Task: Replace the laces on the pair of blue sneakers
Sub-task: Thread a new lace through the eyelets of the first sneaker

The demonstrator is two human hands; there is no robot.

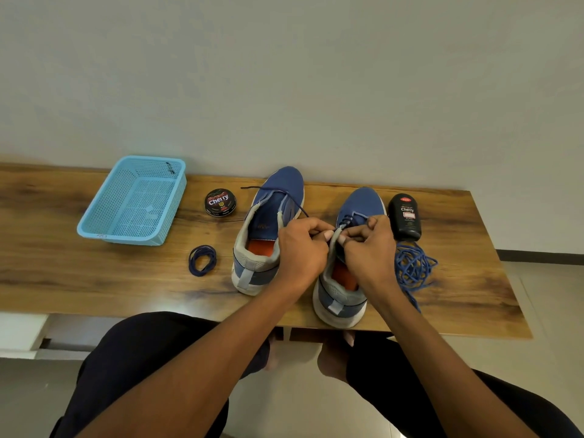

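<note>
Two blue sneakers stand on the wooden table, toes toward the wall. The left sneaker [271, 216] has no lace in its eyelets. A dark navy lace [297, 205] runs across it from the table to my hands. The right sneaker [350, 270] has this lace threaded through its front eyelets. My left hand [303, 248] pinches the lace at the right sneaker's left eyelet edge. My right hand [369, 248] pinches the lace end over the tongue. A coiled dark navy lace [202, 260] lies left of the shoes. A loose pile of brighter blue laces [414, 268] lies to the right.
A light blue plastic basket [94, 229] sits at the table's left. A round tin of shoe polish [220, 202] lies between basket and left sneaker. A black polish bottle [405, 218] lies right of the right sneaker. The wall runs behind the table [63, 267]; my knees are below its front edge.
</note>
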